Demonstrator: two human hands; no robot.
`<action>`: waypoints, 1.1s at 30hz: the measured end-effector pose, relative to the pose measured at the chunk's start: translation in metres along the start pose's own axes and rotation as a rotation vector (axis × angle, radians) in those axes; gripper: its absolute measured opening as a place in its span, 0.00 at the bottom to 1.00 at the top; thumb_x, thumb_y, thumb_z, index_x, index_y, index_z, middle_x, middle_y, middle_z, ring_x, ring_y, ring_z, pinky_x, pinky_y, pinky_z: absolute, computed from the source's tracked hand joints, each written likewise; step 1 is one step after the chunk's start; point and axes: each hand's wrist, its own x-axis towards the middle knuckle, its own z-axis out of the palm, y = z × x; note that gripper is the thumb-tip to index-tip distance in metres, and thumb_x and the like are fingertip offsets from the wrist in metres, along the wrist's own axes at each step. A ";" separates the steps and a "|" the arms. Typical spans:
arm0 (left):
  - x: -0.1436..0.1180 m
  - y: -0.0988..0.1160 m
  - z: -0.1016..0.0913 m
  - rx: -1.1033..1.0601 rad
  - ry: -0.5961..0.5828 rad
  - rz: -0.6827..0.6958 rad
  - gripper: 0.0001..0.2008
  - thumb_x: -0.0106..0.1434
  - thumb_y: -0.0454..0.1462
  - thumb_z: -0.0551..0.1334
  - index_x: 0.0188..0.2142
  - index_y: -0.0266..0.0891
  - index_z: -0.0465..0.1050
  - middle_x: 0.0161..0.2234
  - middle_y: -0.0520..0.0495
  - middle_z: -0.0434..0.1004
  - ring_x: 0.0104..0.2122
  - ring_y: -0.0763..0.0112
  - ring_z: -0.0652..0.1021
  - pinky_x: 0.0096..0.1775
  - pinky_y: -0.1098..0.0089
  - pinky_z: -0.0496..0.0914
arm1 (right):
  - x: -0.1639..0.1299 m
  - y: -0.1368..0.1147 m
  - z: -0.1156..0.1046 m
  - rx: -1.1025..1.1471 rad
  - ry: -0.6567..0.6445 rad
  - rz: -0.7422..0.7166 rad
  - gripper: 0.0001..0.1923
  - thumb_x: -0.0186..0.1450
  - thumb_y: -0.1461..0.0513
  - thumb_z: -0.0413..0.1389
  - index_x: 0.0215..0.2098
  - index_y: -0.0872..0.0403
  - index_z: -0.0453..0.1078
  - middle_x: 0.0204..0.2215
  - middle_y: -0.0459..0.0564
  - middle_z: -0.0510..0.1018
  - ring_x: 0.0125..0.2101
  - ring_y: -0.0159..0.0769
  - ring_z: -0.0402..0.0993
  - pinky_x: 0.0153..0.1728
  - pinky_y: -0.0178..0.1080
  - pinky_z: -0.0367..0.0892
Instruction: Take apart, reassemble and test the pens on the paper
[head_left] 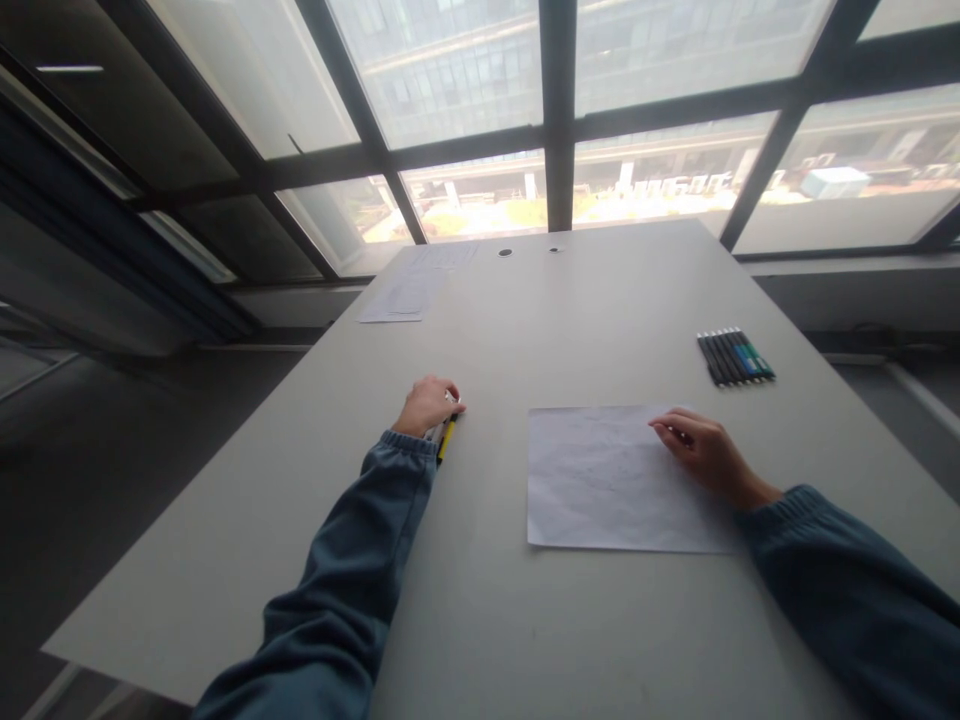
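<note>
left hand (pixel 429 403) curled around a yellow pencil (pixel 447 437) lying on the table (pixel 480 620) | right hand (pixel 701 453) flat, fingers pinning the paper sheet's (pixel 600 480) right edge | pencil likely light, stiff, rolls; best gripped mid-shaft | pen set (pixel 735 357) beyond

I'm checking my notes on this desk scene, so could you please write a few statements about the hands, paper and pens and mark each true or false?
1. The left hand rests on a yellow pen. True.
2. The right hand lies on the sheet. True.
3. The pen set lies under the right hand. False: it lies apart, farther along the table, beyond that hand.
4. The sheet is folded into a ball. False: it lies flat.
5. More papers lie at the far left of the table. True.
</note>
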 end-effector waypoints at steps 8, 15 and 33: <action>0.002 0.010 0.005 -0.009 0.035 -0.035 0.12 0.51 0.48 0.71 0.25 0.41 0.81 0.38 0.39 0.77 0.44 0.51 0.75 0.48 0.58 0.70 | 0.001 -0.002 -0.001 -0.010 -0.004 0.002 0.14 0.72 0.56 0.51 0.37 0.53 0.76 0.31 0.50 0.78 0.25 0.34 0.68 0.31 0.38 0.66; -0.016 0.042 -0.017 -0.415 0.047 0.145 0.15 0.53 0.48 0.68 0.25 0.37 0.80 0.36 0.43 0.78 0.34 0.64 0.75 0.41 0.65 0.69 | 0.002 -0.003 0.000 0.007 0.002 0.006 0.15 0.72 0.56 0.51 0.36 0.53 0.76 0.30 0.50 0.78 0.26 0.35 0.69 0.32 0.38 0.66; -0.095 0.155 0.061 -1.702 -0.132 0.060 0.19 0.57 0.48 0.72 0.38 0.37 0.72 0.33 0.50 0.78 0.32 0.74 0.80 0.40 0.70 0.77 | 0.000 -0.060 0.018 0.509 -0.169 0.263 0.20 0.71 0.49 0.52 0.50 0.54 0.75 0.28 0.48 0.80 0.25 0.32 0.73 0.29 0.35 0.69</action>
